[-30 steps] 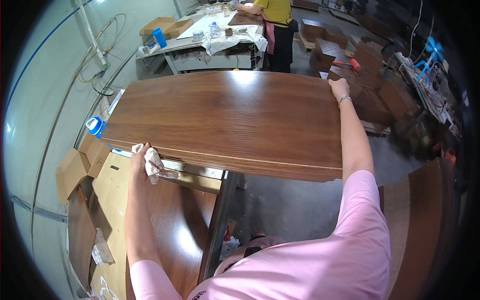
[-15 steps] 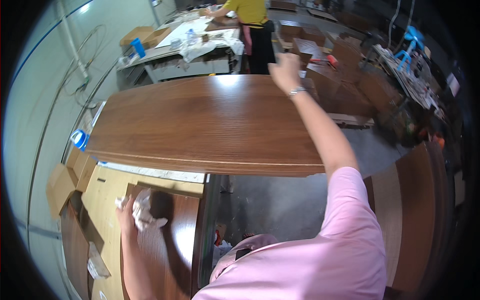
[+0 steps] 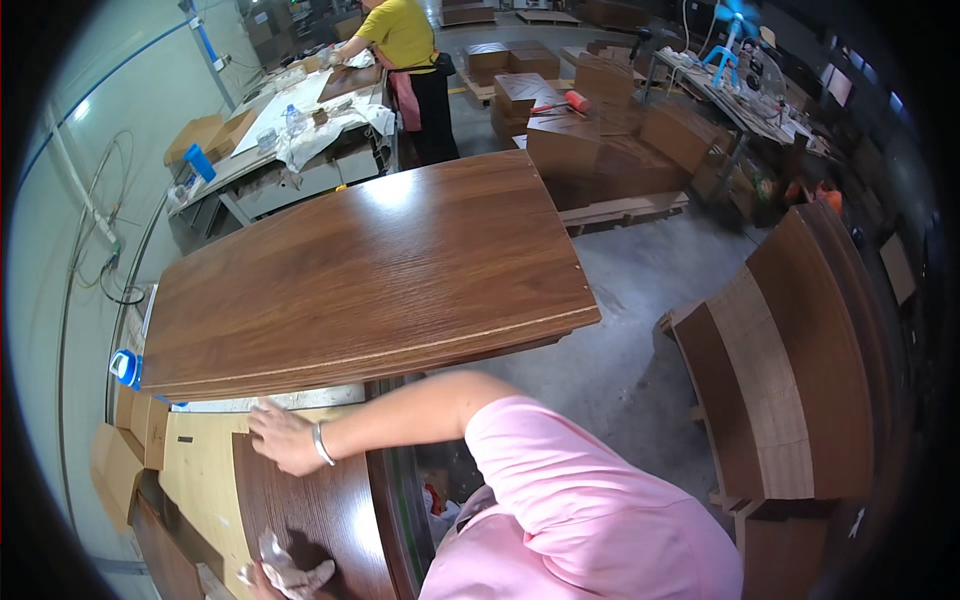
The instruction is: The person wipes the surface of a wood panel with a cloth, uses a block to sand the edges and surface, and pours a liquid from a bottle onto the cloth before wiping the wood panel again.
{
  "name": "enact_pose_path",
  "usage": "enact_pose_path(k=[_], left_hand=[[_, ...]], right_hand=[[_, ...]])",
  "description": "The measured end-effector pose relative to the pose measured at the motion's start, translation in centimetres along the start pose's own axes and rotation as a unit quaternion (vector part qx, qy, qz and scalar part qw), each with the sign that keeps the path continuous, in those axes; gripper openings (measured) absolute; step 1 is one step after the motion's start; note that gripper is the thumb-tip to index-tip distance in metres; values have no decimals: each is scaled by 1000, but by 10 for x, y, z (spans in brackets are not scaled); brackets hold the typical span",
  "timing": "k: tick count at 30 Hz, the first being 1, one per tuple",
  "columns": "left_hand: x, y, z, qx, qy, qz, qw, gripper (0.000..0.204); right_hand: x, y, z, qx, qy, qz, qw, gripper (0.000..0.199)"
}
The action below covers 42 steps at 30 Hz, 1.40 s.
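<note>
A brown wood-grain board [image 3: 315, 500] lies on the pale wooden bench top in front of me at the lower left. My right hand [image 3: 285, 442], with a silver bangle at its wrist, reaches across to the board's far left corner, fingers stretched out and apart. At the lower edge of the view, my left hand [image 3: 262, 583] grips a crumpled white cloth [image 3: 292, 572] against the board's surface. Most of that hand is hidden by the cloth and the picture's edge. Beyond the bench lies a stack of brown boards [image 3: 380, 275].
Another stack of curved brown panels [image 3: 800, 350] stands at the right. An open cardboard box [image 3: 120, 460] and a blue-topped container [image 3: 126, 367] sit at the left. Far off, a person in a yellow shirt [image 3: 400, 35] works at a cluttered table [image 3: 250, 190]. Cartons [image 3: 565, 150] stand behind.
My right hand has swung from the far right end of the stack down left to the nearer board. The left hand and cloth have slid nearer to me. The view has turned right.
</note>
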State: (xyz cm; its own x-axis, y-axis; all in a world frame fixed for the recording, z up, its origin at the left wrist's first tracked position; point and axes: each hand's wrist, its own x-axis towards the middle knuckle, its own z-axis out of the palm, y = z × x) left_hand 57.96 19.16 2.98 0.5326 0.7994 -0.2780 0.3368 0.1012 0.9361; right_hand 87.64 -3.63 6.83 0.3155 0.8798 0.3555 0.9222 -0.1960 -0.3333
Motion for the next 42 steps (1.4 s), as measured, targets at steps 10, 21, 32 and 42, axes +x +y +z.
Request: enact_pose_path(k=[10, 21, 32, 42], left_hand=[[-92, -24, 44, 848, 137, 183, 479, 70], [-113, 14, 69, 733, 169, 143, 643, 93], [-100, 3, 57, 645, 176, 138, 730, 50], [-39, -114, -21, 325, 265, 274, 865, 34]], right_hand=[[-68, -12, 105, 127, -101, 43, 986, 68], [-95, -20, 112, 133, -40, 15, 990, 76], [-123, -38, 121, 145, 21, -93, 985, 74], [-203, -53, 79, 96, -106, -88, 986, 76]])
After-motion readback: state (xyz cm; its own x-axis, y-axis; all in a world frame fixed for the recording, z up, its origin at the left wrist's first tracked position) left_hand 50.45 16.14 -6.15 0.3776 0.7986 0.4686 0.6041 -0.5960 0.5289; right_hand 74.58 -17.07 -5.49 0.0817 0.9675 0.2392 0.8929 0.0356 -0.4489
